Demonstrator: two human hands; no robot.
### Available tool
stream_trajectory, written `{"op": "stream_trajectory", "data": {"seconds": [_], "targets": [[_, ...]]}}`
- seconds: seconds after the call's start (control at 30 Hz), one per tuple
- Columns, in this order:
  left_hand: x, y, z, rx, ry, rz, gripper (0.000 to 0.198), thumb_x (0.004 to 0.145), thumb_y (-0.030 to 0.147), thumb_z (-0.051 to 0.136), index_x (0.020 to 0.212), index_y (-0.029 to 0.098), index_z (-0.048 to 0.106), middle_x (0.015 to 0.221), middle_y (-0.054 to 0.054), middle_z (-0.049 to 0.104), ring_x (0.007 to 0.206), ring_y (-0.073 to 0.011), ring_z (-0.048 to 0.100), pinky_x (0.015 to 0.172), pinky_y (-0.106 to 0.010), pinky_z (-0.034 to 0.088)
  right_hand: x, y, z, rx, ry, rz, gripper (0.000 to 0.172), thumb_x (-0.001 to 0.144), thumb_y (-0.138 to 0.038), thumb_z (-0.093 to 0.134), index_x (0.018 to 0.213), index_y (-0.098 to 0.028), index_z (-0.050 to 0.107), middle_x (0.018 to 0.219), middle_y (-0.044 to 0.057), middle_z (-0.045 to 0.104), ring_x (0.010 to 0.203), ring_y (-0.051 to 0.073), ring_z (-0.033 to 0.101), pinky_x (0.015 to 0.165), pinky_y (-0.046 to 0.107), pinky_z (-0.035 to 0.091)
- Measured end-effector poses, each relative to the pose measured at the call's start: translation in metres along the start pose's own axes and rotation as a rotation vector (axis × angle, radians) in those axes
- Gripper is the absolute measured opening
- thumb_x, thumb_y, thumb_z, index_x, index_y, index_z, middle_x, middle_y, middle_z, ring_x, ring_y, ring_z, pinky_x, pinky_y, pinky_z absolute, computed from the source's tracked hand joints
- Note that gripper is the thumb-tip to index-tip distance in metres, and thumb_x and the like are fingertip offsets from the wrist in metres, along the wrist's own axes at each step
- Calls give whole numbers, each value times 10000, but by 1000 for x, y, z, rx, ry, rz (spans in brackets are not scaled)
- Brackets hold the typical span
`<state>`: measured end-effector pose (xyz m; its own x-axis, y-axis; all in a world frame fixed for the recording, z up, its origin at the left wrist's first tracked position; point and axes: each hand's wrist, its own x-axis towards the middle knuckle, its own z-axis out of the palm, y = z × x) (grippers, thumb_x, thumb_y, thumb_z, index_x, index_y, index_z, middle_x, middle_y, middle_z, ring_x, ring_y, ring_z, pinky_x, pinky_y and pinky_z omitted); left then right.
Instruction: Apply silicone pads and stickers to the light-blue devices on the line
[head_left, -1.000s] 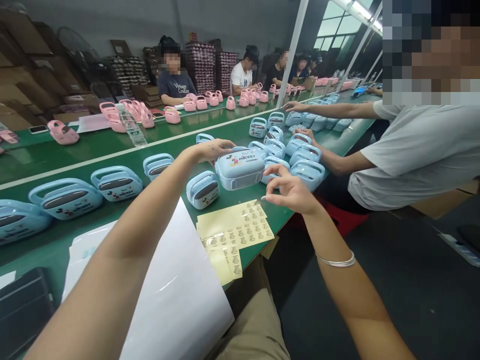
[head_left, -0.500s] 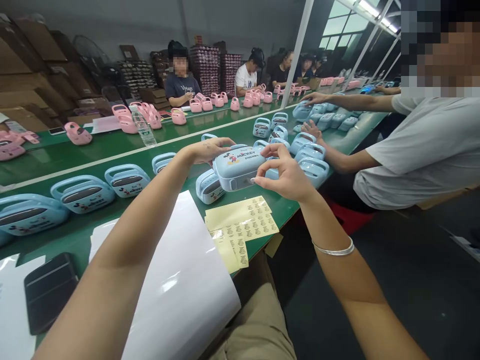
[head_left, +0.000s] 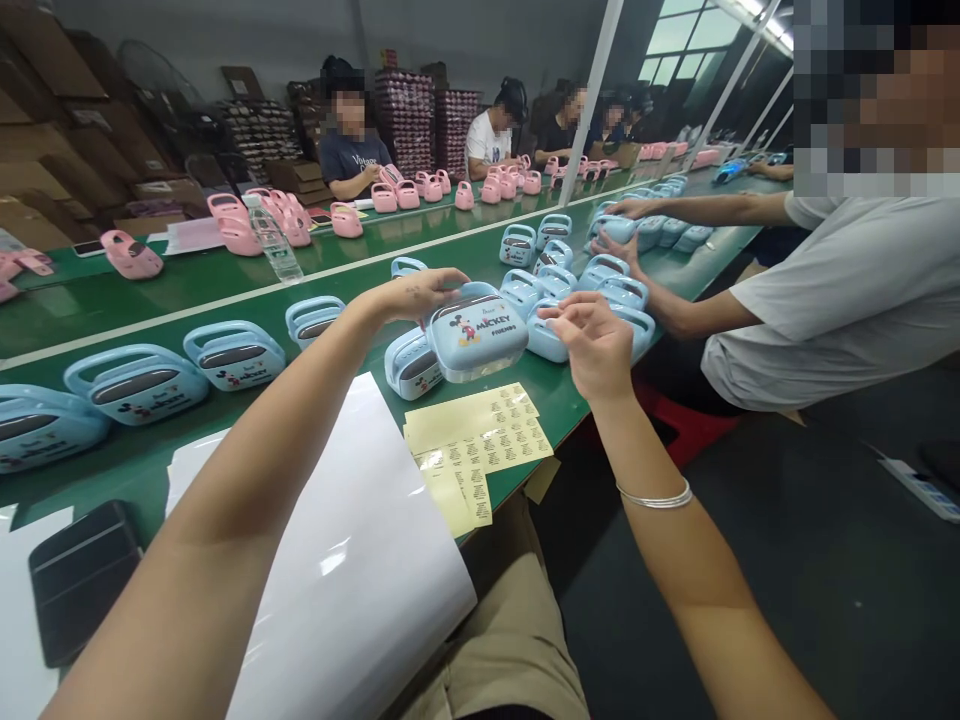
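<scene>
My left hand (head_left: 426,294) grips a light blue handled device (head_left: 480,338) with a Mickey print by its far upper side, and holds it tilted above the green table. To its right, apart from the device, is my right hand (head_left: 598,345), thumb and fingertips pinched together; whatever may be between them is too small to make out. Just behind the held device stands another blue device (head_left: 414,368), partly covered by it. Below lie yellow sticker sheets (head_left: 480,440) with rows of small dark print.
White glossy sheets (head_left: 352,560) and a black phone-like object (head_left: 84,575) lie in front. Several blue devices (head_left: 234,358) line the left. A clear bottle (head_left: 276,245) stands behind them. At right, a co-worker's hands (head_left: 626,240) hold a blue device; other people sit opposite by pink devices.
My right hand has come away from the device to the right. The device has tipped so its printed face shows more. The co-worker's hands have come together on a blue device.
</scene>
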<state>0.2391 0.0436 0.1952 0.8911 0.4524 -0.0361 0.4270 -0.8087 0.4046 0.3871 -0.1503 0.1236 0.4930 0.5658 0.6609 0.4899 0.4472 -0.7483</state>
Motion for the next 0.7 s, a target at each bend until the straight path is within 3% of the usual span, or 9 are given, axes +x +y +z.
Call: {"op": "stream_trajectory", "data": {"seconds": [0.07, 0.13, 0.2, 0.3, 0.47, 0.6, 0.7], "targets": [[6, 5, 7, 202, 93, -6, 413, 909, 378, 338, 1295, 253, 417, 1020, -66, 636, 809, -174, 612, 641, -231, 441, -4, 23, -7, -53, -57, 204, 143, 743, -338, 551, 695, -209, 516, 826, 4, 509, 797, 142, 577, 794, 324, 487], [13, 11, 19, 377, 157, -6, 427, 928, 371, 297, 1326, 234, 367, 966, -96, 646, 818, -208, 620, 678, -274, 446, -13, 44, -8, -181, -213, 391, 150, 729, -336, 556, 681, -196, 535, 732, -1, 525, 718, 135, 556, 716, 296, 479], [21, 16, 35, 469, 183, -2, 438, 937, 357, 274, 1345, 208, 328, 960, -130, 647, 866, -251, 627, 714, -318, 451, -24, 61, -2, -267, -381, 486, 141, 667, -299, 622, 624, -173, 573, 686, 5, 550, 641, 130, 542, 636, 277, 462], [34, 15, 60, 519, 174, -16, 416, 933, 295, 268, 1326, 182, 345, 985, -168, 643, 911, -295, 630, 732, -367, 461, -34, 76, 12, -364, -546, 528, 108, 609, -206, 659, 536, -154, 601, 743, 30, 591, 622, 121, 543, 595, 251, 436], [48, 5, 85, 589, 126, -53, 401, 914, 214, 272, 1298, 171, 379, 992, -188, 642, 888, -305, 650, 707, -378, 475, -31, 86, 21, -496, -677, 554, 85, 641, -181, 642, 561, -155, 635, 881, 51, 606, 656, 118, 548, 593, 231, 418], [50, 7, 87, 604, 99, -74, 399, 920, 249, 271, 1291, 146, 377, 984, -197, 645, 925, -312, 642, 733, -383, 470, -34, 92, 24, -572, -690, 555, 81, 661, -163, 622, 580, -167, 630, 929, 52, 596, 728, 146, 556, 645, 253, 410], [54, 11, 77, 598, 68, -76, 419, 916, 359, 307, 1268, 155, 407, 996, -188, 645, 942, -328, 631, 751, -401, 467, -40, 95, 26, -612, -674, 553, 83, 675, -160, 609, 595, -175, 627, 928, 52, 579, 799, 171, 555, 692, 268, 407]]}}
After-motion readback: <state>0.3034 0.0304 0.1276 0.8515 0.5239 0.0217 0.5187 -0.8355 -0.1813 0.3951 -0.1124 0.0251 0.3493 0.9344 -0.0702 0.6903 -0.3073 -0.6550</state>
